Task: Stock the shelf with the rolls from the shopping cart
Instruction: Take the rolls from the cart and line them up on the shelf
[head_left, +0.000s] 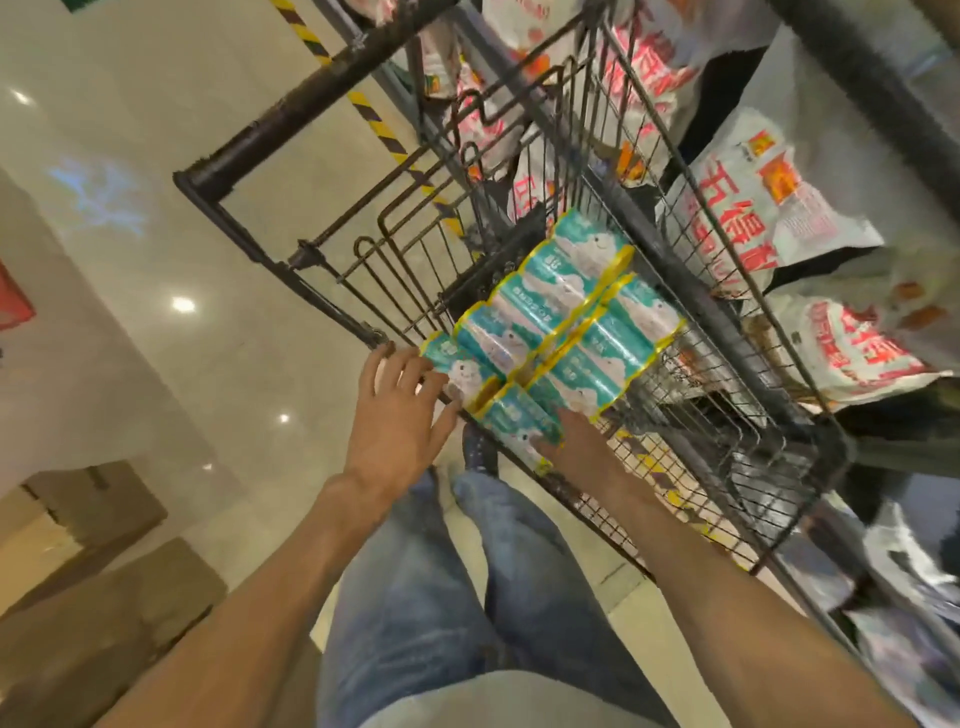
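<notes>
- Nearest the camera are the person's jeans-clad legs (457, 597), with both forearms reaching forward over them toward the shopping cart (691, 322).
- The left hand (400, 410) is spread wide, fingers straight; its fingertips touch the near-left end of the rolls (550, 322) and grip nothing.
- The right hand (576, 447) lies against the near-right underside of the stack. Its fingers are partly hidden behind the packs, so I cannot tell whether they are curled round one.
- The teal, yellow-edged rolls lie in two rows inside the cart, just ahead of both hands. Each row runs away up and to the right.
- Both hands are equally near, bracketing the stack's closest end; a two-handed lift looks likely.
- The shelf (852, 88) with white bags stands beyond the cart, to the right of the hands.
</notes>
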